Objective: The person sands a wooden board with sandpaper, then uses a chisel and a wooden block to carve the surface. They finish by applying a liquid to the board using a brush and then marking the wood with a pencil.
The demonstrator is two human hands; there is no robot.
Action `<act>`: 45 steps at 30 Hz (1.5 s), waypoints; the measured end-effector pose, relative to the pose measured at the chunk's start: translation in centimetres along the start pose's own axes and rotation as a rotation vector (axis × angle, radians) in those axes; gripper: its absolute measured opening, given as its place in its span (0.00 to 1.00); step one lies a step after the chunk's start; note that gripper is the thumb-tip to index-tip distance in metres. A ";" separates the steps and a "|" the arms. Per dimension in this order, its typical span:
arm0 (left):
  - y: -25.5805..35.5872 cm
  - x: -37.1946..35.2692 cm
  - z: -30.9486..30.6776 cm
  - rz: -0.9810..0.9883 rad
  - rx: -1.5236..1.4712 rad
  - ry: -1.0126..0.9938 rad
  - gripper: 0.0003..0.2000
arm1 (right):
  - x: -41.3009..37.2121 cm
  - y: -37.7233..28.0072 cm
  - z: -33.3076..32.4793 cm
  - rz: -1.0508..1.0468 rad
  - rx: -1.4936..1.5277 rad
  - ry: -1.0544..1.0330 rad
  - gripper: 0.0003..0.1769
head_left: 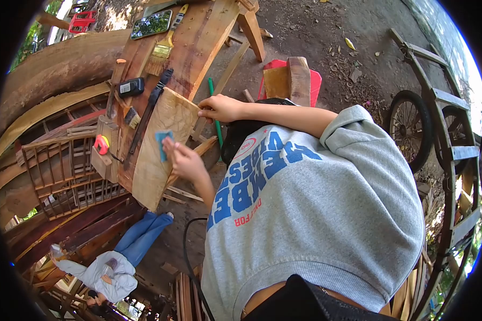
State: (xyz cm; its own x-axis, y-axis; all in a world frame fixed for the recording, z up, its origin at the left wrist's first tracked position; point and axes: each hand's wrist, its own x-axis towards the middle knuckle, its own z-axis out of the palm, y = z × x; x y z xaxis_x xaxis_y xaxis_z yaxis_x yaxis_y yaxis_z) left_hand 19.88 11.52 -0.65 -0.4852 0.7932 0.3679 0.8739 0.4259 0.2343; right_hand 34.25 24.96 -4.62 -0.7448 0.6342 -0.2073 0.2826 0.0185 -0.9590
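Note:
A pale wooden board (pixel 151 160) lies slanted along the workbench (pixel 211 24). My left hand (pixel 186 160) has its fingers closed on a small blue pad (pixel 164 144), which is pressed flat on the middle of the board's face. At the board's upper right corner, my right hand (pixel 219 108) grips the edge between thumb and curled fingers. A black clamp-like bar (pixel 155 96) runs along the board's left side. Left of it lie a small brush (pixel 132 117) and a black box-shaped item (pixel 132 87).
A wide brush (pixel 162 49) and phone (pixel 151 24) are on the bench. A red tape measure (pixel 102 144) sits at its left side. Wood pieces rest on a red stool (pixel 315 83). Another person (pixel 104 275) is at lower left. A ladder-like frame (pixel 439 96) stands right, near a wheel (pixel 411 128).

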 end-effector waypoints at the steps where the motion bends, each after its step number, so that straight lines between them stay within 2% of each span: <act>1: 2.3 0.2 0.3 0.043 -0.026 -0.063 0.19 | -0.1 0.1 0.0 -0.015 -0.016 0.006 0.18; 3: 4.7 0.1 1.9 0.239 -0.147 -0.050 0.18 | -0.1 0.2 0.2 -0.025 -0.007 0.024 0.18; 5: 4.5 -0.1 2.3 0.285 -0.169 -0.034 0.18 | -0.2 0.3 0.0 -0.039 0.001 0.044 0.19; 7: 2.2 0.0 1.1 0.222 -0.155 -0.081 0.17 | -0.3 0.0 -0.2 0.011 -0.023 0.018 0.18; 12: -6.5 -1.7 -1.9 0.068 0.046 0.035 0.16 | -0.4 -0.5 -0.7 0.021 -0.025 -0.020 0.19; 16: -11.2 -3.1 -4.6 0.054 0.085 0.020 0.14 | -0.6 -0.7 -1.0 0.044 -0.015 -0.025 0.19; 18: -11.9 -3.0 -5.8 -0.161 0.167 0.000 0.12 | -0.6 -0.6 -1.1 0.036 -0.004 -0.029 0.20; 19: -12.0 -2.4 -6.1 -0.154 0.171 -0.001 0.12 | -0.6 -0.6 -1.1 0.031 0.000 -0.037 0.20; 22: -12.2 1.0 -6.7 -0.146 0.137 0.414 0.11 | -0.6 -0.5 -1.0 0.024 0.000 -0.024 0.20; 24: -11.9 4.9 -6.7 -0.231 0.120 0.452 0.12 | -0.8 -0.6 -0.9 0.033 0.007 -0.020 0.20; 26: -11.8 9.1 -5.4 -0.135 -0.027 0.509 0.12 | -0.9 -0.9 -1.0 0.042 0.012 -0.011 0.21; 28: -12.3 13.6 -3.2 -0.111 -0.108 0.403 0.12 | -1.2 -1.2 -1.0 0.047 -0.034 0.016 0.21; 29: -12.4 15.4 -1.5 -0.029 -0.196 0.371 0.12 | -1.2 -1.1 -0.9 0.046 -0.034 0.021 0.21; 30: -12.1 16.8 -0.4 -0.019 -0.134 0.264 0.11 | -1.2 -0.9 -0.8 0.040 -0.042 0.028 0.21; 31: -14.9 18.8 2.0 0.062 -0.086 0.117 0.12 | -1.1 -0.8 -0.8 0.033 -0.049 0.037 0.21; 33: -13.7 20.9 3.8 0.038 0.022 0.112 0.15 | -1.6 -1.3 -1.1 0.040 -0.044 0.044 0.21; 35: -10.4 22.9 4.3 0.156 -0.036 0.174 0.18 | -2.0 -1.2 -1.5 0.053 -0.036 0.053 0.20; 36: -6.4 23.0 3.4 0.123 -0.008 0.179 0.17 | -2.0 -0.9 -1.6 0.065 -0.035 0.052 0.20; 37: -4.1 23.7 3.6 0.182 -0.006 0.181 0.16 | -2.1 -0.7 -1.8 0.077 -0.036 0.050 0.19; 40: 2.3 26.1 5.0 0.447 -0.252 0.063 0.13 | -2.7 -0.4 -2.1 0.069 -0.076 0.163 0.19; 43: 8.7 27.5 7.1 0.570 -0.208 -0.108 0.14 | -3.5 -0.4 -2.9 0.118 -0.038 0.163 0.19; 45: 12.1 28.3 9.5 0.719 -0.199 -0.190 0.15 | -4.1 -0.3 -3.2 0.119 -0.068 0.213 0.19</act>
State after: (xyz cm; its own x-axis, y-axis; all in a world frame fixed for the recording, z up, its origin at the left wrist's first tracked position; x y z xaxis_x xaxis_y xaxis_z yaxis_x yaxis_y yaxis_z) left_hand 16.97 43.24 4.08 0.2290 0.9144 0.3339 0.9421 -0.2945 0.1604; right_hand 39.17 24.81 -2.82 -0.5614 0.7838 -0.2655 0.4059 -0.0187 -0.9137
